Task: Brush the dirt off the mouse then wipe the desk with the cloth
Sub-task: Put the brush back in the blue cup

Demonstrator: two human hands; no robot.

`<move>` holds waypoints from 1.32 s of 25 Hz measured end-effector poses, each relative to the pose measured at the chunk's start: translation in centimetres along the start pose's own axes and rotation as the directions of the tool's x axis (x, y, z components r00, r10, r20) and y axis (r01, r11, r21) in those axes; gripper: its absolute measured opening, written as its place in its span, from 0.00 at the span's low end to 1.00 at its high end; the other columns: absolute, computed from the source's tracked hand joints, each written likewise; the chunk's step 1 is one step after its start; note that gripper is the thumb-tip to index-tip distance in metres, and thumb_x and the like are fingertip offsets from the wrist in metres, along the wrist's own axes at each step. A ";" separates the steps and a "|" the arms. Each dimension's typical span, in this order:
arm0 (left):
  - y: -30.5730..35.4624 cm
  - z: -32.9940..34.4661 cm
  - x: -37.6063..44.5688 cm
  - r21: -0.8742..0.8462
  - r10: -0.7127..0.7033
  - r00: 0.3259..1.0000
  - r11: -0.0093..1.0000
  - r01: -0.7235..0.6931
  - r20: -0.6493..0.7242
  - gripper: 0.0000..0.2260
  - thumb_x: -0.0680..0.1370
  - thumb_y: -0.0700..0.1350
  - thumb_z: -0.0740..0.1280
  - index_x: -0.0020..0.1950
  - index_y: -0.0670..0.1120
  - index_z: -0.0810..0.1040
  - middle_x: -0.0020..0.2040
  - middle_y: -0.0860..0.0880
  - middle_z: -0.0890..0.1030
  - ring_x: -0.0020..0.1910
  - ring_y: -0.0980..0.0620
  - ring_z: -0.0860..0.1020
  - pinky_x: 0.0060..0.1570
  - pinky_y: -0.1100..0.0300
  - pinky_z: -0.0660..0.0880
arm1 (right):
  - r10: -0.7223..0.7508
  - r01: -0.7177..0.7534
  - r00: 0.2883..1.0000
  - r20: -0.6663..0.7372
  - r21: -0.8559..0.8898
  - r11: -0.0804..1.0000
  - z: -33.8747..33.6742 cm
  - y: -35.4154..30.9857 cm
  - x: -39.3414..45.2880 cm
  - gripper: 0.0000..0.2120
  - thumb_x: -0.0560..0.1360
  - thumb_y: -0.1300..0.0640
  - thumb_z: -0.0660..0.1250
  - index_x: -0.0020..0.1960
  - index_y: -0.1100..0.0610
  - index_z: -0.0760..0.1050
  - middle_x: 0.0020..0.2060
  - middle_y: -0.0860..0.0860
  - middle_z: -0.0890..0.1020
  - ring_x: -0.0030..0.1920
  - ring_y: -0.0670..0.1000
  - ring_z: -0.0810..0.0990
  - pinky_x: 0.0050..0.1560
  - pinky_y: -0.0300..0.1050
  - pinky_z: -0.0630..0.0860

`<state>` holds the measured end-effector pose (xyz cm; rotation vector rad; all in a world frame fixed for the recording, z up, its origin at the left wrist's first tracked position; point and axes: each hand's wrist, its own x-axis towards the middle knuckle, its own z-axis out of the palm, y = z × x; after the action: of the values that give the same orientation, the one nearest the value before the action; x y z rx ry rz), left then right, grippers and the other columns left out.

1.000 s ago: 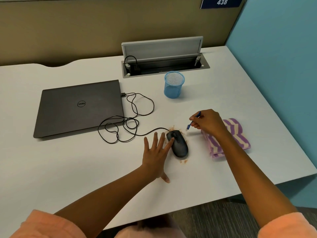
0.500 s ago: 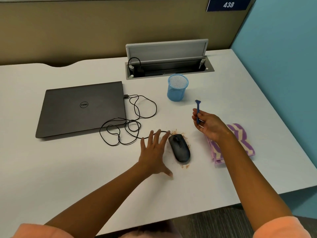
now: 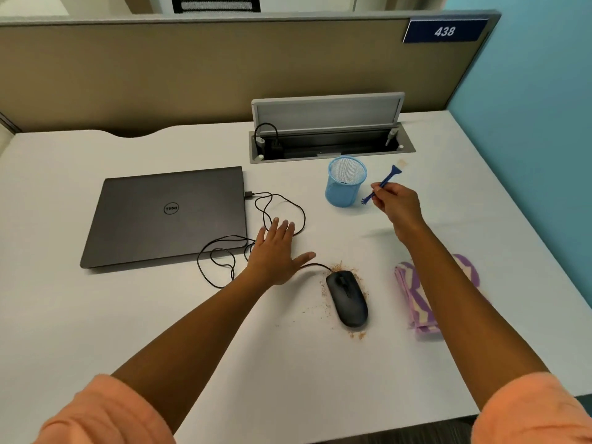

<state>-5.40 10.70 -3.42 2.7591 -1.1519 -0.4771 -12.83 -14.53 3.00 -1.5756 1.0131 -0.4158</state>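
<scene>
While my left hand [image 3: 275, 256] lies flat on the bench [image 3: 96, 315] with fingers straight and spread, palm down over the mouse cable [image 3: 224, 251], my right hand [image 3: 395, 206] is raised beside the blue mesh cup [image 3: 344, 184] and pinches the blue brush [image 3: 382, 184] by the middle of its handle. I see the brush tilted, its pale bristles pointing up and away from me, the forked end down toward the cup's foot. My left thumb reaches out toward the mouse [image 3: 347, 298] but does not touch it.

Compared with a second ago, my left hand has come off the mouse's side and shifted left and away, onto the cable loops. My right hand has carried the brush from just beyond the mouse, bristles down, up to the cup, and the brush has been turned bristles-up. The mouse sits where it was, and the crumbs of brown dirt [image 3: 328, 299] are still scattered round it on the bench, in front, along its left side and behind.

On the white bench the striped purple cloth [image 3: 413, 293] lies folded to the right of the mouse, partly under my right forearm. A closed grey laptop [image 3: 166, 216] sits to the left, the cable plugged into its edge. Behind the cup a cable hatch [image 3: 330, 129] stands open. A tan partition backs the bench, with a sign reading 438 [image 3: 445, 31], and a teal wall closes the right side.
</scene>
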 end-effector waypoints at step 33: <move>-0.9 -0.8 1.7 0.278 -0.070 0.985 0.960 0.024 0.156 0.50 0.70 0.79 0.47 0.82 0.47 0.49 0.82 0.49 0.51 0.78 0.42 0.35 0.73 0.41 0.32 | -0.433 0.359 0.899 -0.067 -0.454 0.815 2.4 -2.5 2.3 0.11 0.78 0.58 0.67 0.58 0.60 0.77 0.56 0.56 0.82 0.54 0.54 0.81 0.49 0.37 0.75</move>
<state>-3.38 10.12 -3.27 3.0398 -1.2793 -0.6025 -8.82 -14.98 4.10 -2.2054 0.9379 -0.6543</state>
